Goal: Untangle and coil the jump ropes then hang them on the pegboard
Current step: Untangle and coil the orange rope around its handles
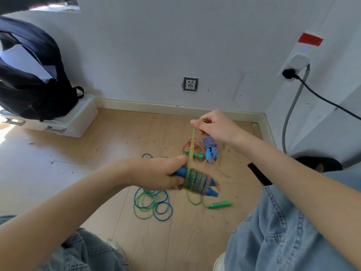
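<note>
Left hand (pixel 156 173), centre frame, grips a pair of blue handles (pixel 212 192) held side by side, fingers curled round the bare end; the other end carries a tight band of yellow-and-pink rope turns (pixel 197 182). Right hand (pixel 213 125), above and right of centre, pinches the free yellow rope (pixel 192 145) between thumb and fingertips, pulling it taut in a near-vertical line down to the wrapped band. Step in hand, by my reading: coiling one rope around its own handles, well along, several turns laid. Below the hands on the wooden floor (pixel 97 145) lies a loose blue-green rope (pixel 152 204) in sprawling loops, with one green handle (pixel 219 204) at lower right of centre; another green handle (pixel 192 153) lies behind the taut line. A blue-and-white striped rope (pixel 210 145) sits already bundled just under the right wrist, beside a loose reddish coil (pixel 192 146) partly hidden. No pegboard in view. Next move likely needs the right hand to carry the rope round the handles again under steady tension, laying each turn beside the last, then tucking the tail. Risk: slack lets turns slip off the tapered ends. Backpack (pixel 29 75) on a white box (pixel 78 122) at upper left.
</note>
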Available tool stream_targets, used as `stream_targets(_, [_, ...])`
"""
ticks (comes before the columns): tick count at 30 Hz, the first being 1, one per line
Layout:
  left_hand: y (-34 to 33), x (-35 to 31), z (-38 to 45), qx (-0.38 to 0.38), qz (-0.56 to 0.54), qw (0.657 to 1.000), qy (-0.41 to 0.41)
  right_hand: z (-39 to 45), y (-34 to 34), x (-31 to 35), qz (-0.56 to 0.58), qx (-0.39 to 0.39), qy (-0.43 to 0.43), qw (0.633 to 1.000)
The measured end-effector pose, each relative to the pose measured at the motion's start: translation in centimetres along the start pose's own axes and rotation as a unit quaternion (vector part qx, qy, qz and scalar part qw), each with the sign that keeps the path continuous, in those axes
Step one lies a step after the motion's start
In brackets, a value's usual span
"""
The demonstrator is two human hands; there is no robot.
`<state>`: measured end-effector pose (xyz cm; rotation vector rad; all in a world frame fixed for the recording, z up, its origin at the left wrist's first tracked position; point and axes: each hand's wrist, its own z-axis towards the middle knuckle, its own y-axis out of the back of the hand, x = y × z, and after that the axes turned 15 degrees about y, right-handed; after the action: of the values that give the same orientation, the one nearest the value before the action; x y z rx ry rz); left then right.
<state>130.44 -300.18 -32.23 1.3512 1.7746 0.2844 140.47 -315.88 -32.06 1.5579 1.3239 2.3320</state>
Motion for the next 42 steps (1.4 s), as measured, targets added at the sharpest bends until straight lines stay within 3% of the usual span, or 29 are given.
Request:
stream_targets(3, [1.7, -0.5, -2.0, -0.034, -0.165, 0.982, -0.088, 0.0, 0.3, -0.4, -0.013, 0.027, -0.023, 0.999])
stream_targets(6, [3.2, 0.6, -2.8, -0.099, -0.405, 0.900, -0.124, -0.2, 0.3, -0.1, 0.049, 0.078, -0.042, 0.995])
stream_targets(8, [3.9, 1.6, -2.2, -0.166, -0.504, 0.840, -0.114, -0.4, -0.1, 0.6, 0.090, 0.104, -0.028, 0.990])
stream_targets(10, [4.2, 2.8, -1.2, -0.244, -0.513, 0.821, -0.053, -0.6, -0.6, 1.3, 0.136, 0.134, -0.004, 0.982])
stream_targets(13, [3.9, 4.3, 0.5, -0.298, -0.454, 0.836, 0.076, -1.0, -0.8, 2.2, 0.153, 0.160, 0.039, 0.974])
stream_targets(17, [2.3, 3.9, 1.6, -0.260, -0.269, 0.912, 0.170, -1.0, -0.5, 2.3, 0.091, 0.151, 0.089, 0.980])
stream_targets(20, [1.4, 2.9, 1.4, -0.155, -0.141, 0.967, 0.147, -0.9, -0.5, 1.9, 0.033, 0.133, 0.103, 0.985])
stream_targets(22, [1.2, 2.3, 0.9, -0.076, -0.108, 0.986, 0.101, -0.8, -0.6, 1.6, 0.010, 0.131, 0.096, 0.987])
stream_targets(27, [1.9, 1.6, -1.4, 0.061, -0.184, 0.981, -0.025, -0.7, -0.4, 1.4, 0.008, 0.136, 0.073, 0.988])
stream_targets(30, [2.7, 1.8, -2.4, 0.107, -0.265, 0.954, -0.086, -0.8, -0.1, 1.6, 0.046, 0.123, 0.061, 0.989])
stream_targets(35, [3.5, 2.5, -2.4, 0.056, -0.432, 0.893, -0.116, -0.8, 0.1, 1.7, 0.123, 0.103, 0.042, 0.986])
stream_targets(37, [3.9, 2.5, -1.9, 0.003, -0.512, 0.851, -0.118, -1.1, -0.3, 1.6, 0.142, 0.107, 0.039, 0.983])
stream_targets(40, [5.1, 3.4, -1.1, -0.124, -0.635, 0.759, -0.074, -1.3, -0.6, 1.8, 0.133, 0.110, 0.049, 0.984])
stream_targets(42, [5.1, 4.1, -0.5, -0.206, -0.616, 0.760, 0.008, -1.1, -0.5, 2.2, 0.086, 0.103, 0.096, 0.986])
